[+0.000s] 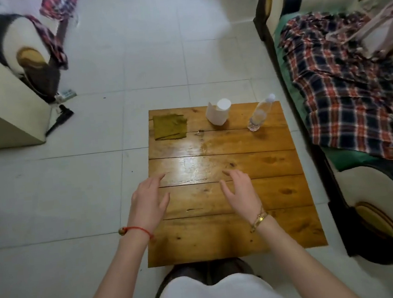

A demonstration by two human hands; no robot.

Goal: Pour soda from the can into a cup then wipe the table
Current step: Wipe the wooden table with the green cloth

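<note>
Plainly, nothing is held at this moment: the left hand [147, 201] and the right hand [240, 191] are both seen hovering over the near half of the wooden surface [235, 236], fingers [156, 179] loosely spread and relaxed, palms turned down. No can is to be seen; a clear plastic bottle [259, 114] with a white cap stands upright at the far right corner, and a white cup [219, 114] is set just left of it, near the far edge. A green cloth [170, 127] lies flat at the far left corner. Bottle and cup are well ahead of the fingers, the bottle's long axis upright. The right hand is judged the nearer to the bottle, the left to the cloth, so a forward reach by the right is probably called for first.
</note>
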